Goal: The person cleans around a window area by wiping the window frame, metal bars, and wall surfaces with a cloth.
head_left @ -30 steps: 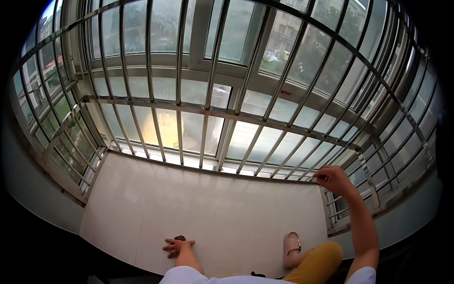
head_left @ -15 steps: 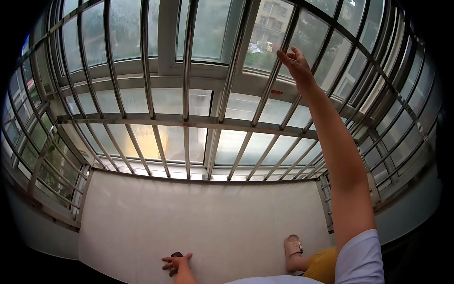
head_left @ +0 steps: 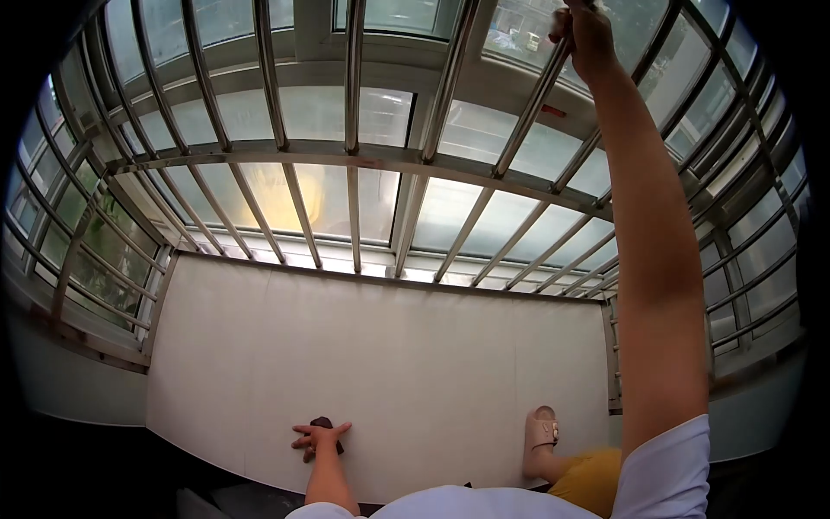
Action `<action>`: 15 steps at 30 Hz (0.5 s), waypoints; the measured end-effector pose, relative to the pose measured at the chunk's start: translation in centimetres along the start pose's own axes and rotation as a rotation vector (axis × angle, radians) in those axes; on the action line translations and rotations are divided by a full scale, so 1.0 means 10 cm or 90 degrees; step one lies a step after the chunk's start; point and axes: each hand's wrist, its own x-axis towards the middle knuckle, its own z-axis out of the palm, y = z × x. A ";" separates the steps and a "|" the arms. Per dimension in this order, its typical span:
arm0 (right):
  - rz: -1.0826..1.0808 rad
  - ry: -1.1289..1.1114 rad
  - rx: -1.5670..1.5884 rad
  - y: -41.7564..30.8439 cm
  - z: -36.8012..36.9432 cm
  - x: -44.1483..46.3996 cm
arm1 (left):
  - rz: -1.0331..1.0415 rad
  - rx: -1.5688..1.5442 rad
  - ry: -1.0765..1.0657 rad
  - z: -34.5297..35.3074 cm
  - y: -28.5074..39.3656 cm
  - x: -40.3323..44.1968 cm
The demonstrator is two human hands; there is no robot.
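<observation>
My right hand [head_left: 593, 39] is raised at the upper right, its fingers wrapped around an upright metal bar [head_left: 540, 95] of the window grille. Part of the grip lies at the frame's top edge. Low on the pale ledge [head_left: 380, 355], my left hand [head_left: 323, 438] presses down with its fingers spread. A small dark brown thing [head_left: 322, 422] shows beneath and beside that hand; what it is I cannot make out. On the same surface, to the right, is my foot in a pink sandal [head_left: 542, 432], next to a bent knee in yellow trousers [head_left: 590, 483].
Metal bars enclose the ledge at the front and on both sides, with a horizontal crossbar [head_left: 380, 159] in front. Behind them are framed window panes [head_left: 333, 117]. A yellow glow [head_left: 281, 197] shows through the frosted lower glass. A red label [head_left: 553, 111] sits on the frame.
My right hand has gone from loose beside the bar to closed around it. The view has tilted down, and more of my left forearm and the dark thing shows.
</observation>
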 end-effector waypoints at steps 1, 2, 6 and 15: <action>0.003 -0.003 -0.001 -0.03 0.01 -0.04 | -0.020 -0.013 0.031 0.04 0.02 -0.02; 0.000 -0.010 0.000 -0.05 0.00 -0.03 | -0.037 -0.030 0.059 0.10 0.07 -0.03; -0.008 -0.033 -0.008 -0.06 -0.01 -0.03 | -0.044 -0.058 0.084 0.11 0.13 -0.07; 0.068 -0.093 0.033 -0.09 0.06 -0.08 | -0.059 -0.093 0.061 0.11 0.22 0.02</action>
